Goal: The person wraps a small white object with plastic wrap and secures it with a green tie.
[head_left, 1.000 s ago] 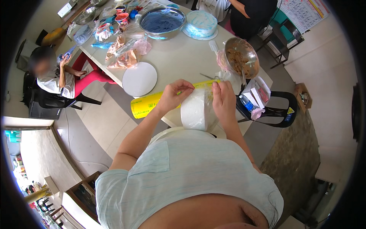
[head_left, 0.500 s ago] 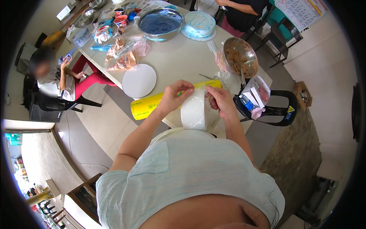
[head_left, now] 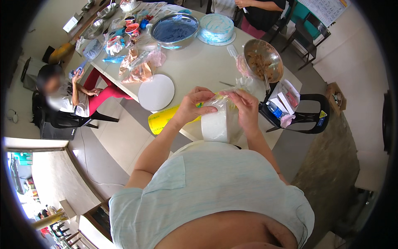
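Observation:
At the table's near edge, close to my body, a wide white roll (head_left: 214,126) stands in clear plastic wrapping. My left hand (head_left: 195,106) is closed on the upper left of the wrapping, its thumb reaching across the roll's top. My right hand (head_left: 245,108) pinches the clear plastic (head_left: 222,101) at the upper right, its fingertips bent together. The plastic is bunched between both hands. Behind them lies a yellow printed roll (head_left: 159,120), mostly hidden by my hands and the white roll.
A round white board (head_left: 156,92) lies to the left. Farther back are a bowl of dark blue cream (head_left: 174,31) and a blue-white cake (head_left: 216,28). At right stand a bowl of brown mixture (head_left: 273,58) and a black chair (head_left: 309,122). A seated person (head_left: 72,97) holds a blue bag.
My right hand has risen and turned inward, drawing the clear plastic up over the roll. My left thumb now lies across the roll's top. The view has shifted slightly.

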`<state>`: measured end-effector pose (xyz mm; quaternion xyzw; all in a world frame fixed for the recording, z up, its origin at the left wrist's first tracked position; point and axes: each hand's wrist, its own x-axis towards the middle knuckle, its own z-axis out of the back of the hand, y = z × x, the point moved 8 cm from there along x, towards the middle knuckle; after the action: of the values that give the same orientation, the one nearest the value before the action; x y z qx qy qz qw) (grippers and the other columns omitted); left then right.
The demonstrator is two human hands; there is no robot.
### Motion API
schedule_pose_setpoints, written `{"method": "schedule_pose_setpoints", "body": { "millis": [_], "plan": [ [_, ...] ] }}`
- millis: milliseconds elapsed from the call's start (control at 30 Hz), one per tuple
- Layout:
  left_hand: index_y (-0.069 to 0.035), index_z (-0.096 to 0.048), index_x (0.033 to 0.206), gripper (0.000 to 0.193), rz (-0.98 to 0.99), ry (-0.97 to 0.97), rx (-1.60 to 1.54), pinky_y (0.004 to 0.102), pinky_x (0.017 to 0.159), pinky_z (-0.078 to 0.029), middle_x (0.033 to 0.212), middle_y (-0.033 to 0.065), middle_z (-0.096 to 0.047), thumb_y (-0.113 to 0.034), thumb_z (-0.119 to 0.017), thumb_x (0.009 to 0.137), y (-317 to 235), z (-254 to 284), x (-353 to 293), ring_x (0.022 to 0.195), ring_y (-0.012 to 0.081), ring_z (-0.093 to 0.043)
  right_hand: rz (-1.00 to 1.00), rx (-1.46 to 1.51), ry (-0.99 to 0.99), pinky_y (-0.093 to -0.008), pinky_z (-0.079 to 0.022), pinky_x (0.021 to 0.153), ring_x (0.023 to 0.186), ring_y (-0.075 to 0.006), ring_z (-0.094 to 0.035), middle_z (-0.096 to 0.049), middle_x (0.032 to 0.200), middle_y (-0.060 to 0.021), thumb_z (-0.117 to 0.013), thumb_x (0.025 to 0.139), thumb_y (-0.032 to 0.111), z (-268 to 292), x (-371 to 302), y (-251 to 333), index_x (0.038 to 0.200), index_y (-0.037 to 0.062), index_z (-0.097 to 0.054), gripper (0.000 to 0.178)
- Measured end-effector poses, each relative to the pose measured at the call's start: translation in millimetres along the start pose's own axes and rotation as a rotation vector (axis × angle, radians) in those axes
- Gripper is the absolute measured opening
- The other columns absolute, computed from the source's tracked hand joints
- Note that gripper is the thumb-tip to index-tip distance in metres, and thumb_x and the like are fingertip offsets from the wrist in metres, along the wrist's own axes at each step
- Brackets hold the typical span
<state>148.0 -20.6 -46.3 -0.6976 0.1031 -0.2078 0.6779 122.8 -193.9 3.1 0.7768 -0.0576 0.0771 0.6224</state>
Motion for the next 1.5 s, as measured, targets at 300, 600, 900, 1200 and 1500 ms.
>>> {"method": "schedule_pose_setpoints", "body": {
  "millis": [300, 600, 900, 1200, 1500],
  "plan": [
    [-0.003, -0.067, 0.116, 0.036, 0.248, 0.264, 0.363, 0.0321, 0.099, -0.046, 0.121, 0.0028, -0.06, -0.017, -0.08, 0.086, -10.8, -12.0, 19.0, 0.113, 0.0158, -0.058, 0.4, -0.435, 0.273, -0.0288, -0.047, 0.077, 0.089, -0.0178, -0.059, -0.062, 0.097, -0.0076, -0.073, 0.084, -0.001, -18.1, 30.1, 37.5, 0.099, 0.0003, -0.075, 0.015],
    [-0.013, -0.079, 0.105, 0.021, -0.039, 0.014, 0.267, 0.0296, 0.074, -0.046, 0.086, 0.0041, -0.056, -0.024, -0.08, 0.086, -13.3, -17.9, 20.2, 0.084, 0.0165, -0.055, 0.117, -0.213, 0.23, -0.0309, -0.05, 0.085, 0.104, -0.0177, -0.061, -0.063, 0.112, -0.0083, -0.081, 0.079, 0.013, 29.6, 42.9, -13.0, 0.109, 0.0039, -0.072, 0.033],
    [-0.013, -0.078, 0.111, 0.024, -0.077, 0.046, 0.371, 0.0285, 0.068, -0.041, 0.083, 0.0043, -0.055, -0.011, -0.077, 0.087, -21.5, -19.2, 16.8, 0.077, 0.0148, -0.049, -0.293, -0.463, 0.288, -0.0391, -0.036, 0.111, 0.136, -0.0287, -0.046, -0.05, 0.143, -0.0174, -0.094, 0.064, 0.031, 14.7, 15.4, -51.8, 0.153, -0.0016, -0.029, 0.116],
    [-0.014, -0.074, 0.121, 0.027, -0.177, 0.052, 0.474, 0.0315, 0.069, -0.042, 0.078, 0.0069, -0.054, -0.016, -0.069, 0.094, -46.1, -25.6, 15.1, 0.078, 0.0197, -0.045, -0.573, 0.032, 0.386, -0.0306, -0.046, 0.096, 0.109, -0.0153, -0.061, -0.068, 0.11, -0.0029, -0.086, 0.075, 0.015, 8.3, 19.7, -75.3, 0.11, 0.0063, -0.071, 0.039],
    [-0.019, -0.064, 0.131, 0.044, -0.253, 0.162, 0.687, 0.0401, 0.082, -0.056, 0.128, 0.0147, -0.054, -0.032, -0.073, 0.09, -55.4, -33.8, 10.5, 0.094, 0.0294, -0.066, -0.113, 0.076, 0.381, -0.0294, -0.047, 0.093, 0.102, -0.0135, -0.063, -0.07, 0.109, -0.0006, -0.077, 0.08, -0.002, 2.8, 17.6, -42.6, 0.106, 0.0055, -0.075, 0.027]
  ]
}}
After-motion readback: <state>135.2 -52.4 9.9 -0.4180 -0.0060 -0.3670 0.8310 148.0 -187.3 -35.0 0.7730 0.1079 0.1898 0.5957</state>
